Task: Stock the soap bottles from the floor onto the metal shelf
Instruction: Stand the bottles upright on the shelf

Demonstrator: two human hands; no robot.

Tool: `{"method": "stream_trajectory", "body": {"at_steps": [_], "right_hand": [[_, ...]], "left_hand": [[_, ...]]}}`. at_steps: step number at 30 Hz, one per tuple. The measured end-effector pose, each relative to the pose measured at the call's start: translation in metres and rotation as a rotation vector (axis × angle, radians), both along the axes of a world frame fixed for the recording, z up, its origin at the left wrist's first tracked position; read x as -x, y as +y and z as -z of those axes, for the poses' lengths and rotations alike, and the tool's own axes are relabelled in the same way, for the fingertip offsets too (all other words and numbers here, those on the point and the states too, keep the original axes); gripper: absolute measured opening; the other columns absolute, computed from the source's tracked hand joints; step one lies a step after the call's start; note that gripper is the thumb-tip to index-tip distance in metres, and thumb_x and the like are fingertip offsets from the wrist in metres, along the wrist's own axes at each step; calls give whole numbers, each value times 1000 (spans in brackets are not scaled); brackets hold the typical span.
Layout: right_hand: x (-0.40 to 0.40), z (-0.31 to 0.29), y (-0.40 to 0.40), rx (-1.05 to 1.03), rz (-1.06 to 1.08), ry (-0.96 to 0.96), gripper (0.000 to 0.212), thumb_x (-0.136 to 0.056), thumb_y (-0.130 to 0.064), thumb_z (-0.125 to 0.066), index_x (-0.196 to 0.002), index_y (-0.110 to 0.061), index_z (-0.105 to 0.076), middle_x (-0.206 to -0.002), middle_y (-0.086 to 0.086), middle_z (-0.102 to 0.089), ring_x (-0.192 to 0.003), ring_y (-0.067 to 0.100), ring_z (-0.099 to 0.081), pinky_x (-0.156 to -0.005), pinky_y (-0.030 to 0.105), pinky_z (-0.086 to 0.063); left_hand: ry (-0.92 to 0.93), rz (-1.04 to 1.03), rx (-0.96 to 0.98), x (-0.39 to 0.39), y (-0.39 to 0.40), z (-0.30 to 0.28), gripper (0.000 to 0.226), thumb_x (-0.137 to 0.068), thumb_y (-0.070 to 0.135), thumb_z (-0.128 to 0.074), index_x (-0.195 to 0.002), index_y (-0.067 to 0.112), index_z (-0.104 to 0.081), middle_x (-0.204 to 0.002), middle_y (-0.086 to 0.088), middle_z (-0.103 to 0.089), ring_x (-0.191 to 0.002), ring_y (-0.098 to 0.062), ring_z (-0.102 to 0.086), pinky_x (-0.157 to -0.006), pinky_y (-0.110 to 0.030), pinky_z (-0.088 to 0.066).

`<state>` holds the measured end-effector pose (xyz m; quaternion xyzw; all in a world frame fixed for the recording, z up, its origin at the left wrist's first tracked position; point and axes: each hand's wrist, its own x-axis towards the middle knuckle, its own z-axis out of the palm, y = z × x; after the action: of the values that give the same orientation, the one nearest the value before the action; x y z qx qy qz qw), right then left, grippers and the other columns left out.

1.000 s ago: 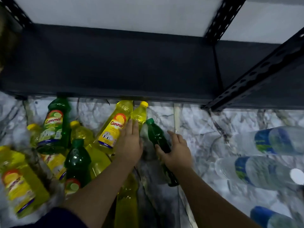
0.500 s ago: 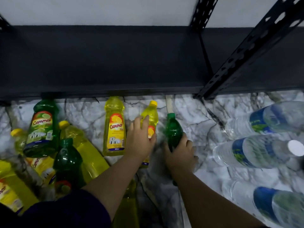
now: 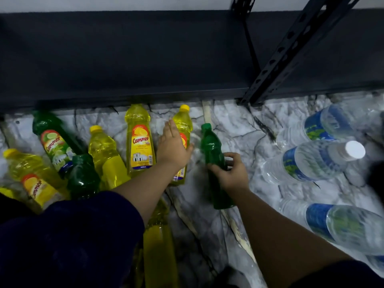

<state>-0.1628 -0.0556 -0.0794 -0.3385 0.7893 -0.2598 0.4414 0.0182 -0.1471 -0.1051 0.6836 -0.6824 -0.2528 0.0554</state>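
Note:
Several yellow and green soap bottles lie on the marble floor in front of the dark metal shelf, whose bottom board is bare. My left hand lies over a small yellow soap bottle, fingers on its left side and thumb on its right. My right hand grips a plain green soap bottle round its middle, the cap pointing toward the shelf. A labelled yellow bottle lies just left of my left hand.
Large clear water bottles with blue labels lie on the floor at the right. A slanted perforated shelf post meets the floor right of centre. More soap bottles crowd the left, and one yellow bottle lies under my left forearm.
My left hand has moved from the labelled yellow bottle onto the small yellow one. My right hand has closed round the green bottle and shifted it slightly right. The view has dropped lower.

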Motion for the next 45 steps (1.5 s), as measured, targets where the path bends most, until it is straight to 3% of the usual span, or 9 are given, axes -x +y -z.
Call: {"method": "stream_trajectory", "body": {"at_steps": [2,5,9,13,17,21,25,33,45], "right_hand": [[16,2,-5,23,110,-15,18,-95,-23,-74,-113,-18,-74,-95,2,-74,-93,26,-73,-71,22,-53],[33,1,-6,69,-2,310,28,-99,-34,-66,-120,-19,-77,-114,11,-74,-99,28,-72,-87,34,-57],[22,-16,-3,112,-304,406,67,-82,-69,-74,-137,-34,-56,-124,-6,-55,-101,12,-56,-85,35,-53],[20,-15,0,73,-328,527,58,-96,-56,-64,-146,-34,-44,-131,4,-64,-112,30,-65,-84,43,-57],[26,-10,-5,-46,-291,516,61,-108,-36,-41,-166,-25,-23,-158,12,-45,-140,37,-46,-103,49,-46],[26,-10,-17,-148,-435,571,98,-98,-59,-54,-167,-24,6,-173,10,-14,-156,37,-20,-117,59,-35],[15,-4,-26,-225,-423,662,119,-90,-71,-60,-160,-33,29,-170,15,-16,-152,40,-27,-110,64,-39],[23,4,-24,-154,-402,732,97,-103,-54,-50,-159,-39,29,-154,20,-35,-138,40,-41,-96,56,-52],[1,-48,-41,399,-146,454,81,-105,-54,-49,-155,-65,13,-138,7,-44,-112,28,-59,-88,45,-56]], "left_hand": [[10,9,3,-1,-1,1,108,-96,54,-60,-163,0,6,-171,-22,-6,-157,-37,-16,-126,-50,-20],[18,26,2,-1,-1,3,107,-96,54,-60,-163,1,5,-171,-22,-7,-157,-38,-18,-126,-52,-21],[7,28,8,0,-1,2,106,-97,56,-58,-163,1,5,-171,-22,-7,-157,-38,-18,-126,-52,-20],[14,30,2,-1,0,0,106,-98,55,-57,-163,1,6,-171,-22,-6,-158,-37,-14,-128,-50,-16],[-22,62,8,-2,6,-1,102,-101,57,-50,-163,2,10,-172,-21,0,-158,-38,-10,-129,-51,-14],[-89,45,-18,8,5,-6,108,-96,65,-50,-163,12,18,-172,-18,10,-159,-39,-4,-129,-52,-11],[-148,10,-39,22,0,-13,108,-97,61,-53,-162,18,22,-171,-22,11,-158,-44,-5,-127,-54,-10],[-229,5,-27,32,3,-18,105,-96,48,-58,-163,13,14,-162,-28,-23,-140,-42,-39,-114,-49,-36],[148,-53,195,8,8,-37,100,-98,41,-63,-165,17,7,-167,-19,-24,-142,-42,-37,-114,-51,-36]]}}
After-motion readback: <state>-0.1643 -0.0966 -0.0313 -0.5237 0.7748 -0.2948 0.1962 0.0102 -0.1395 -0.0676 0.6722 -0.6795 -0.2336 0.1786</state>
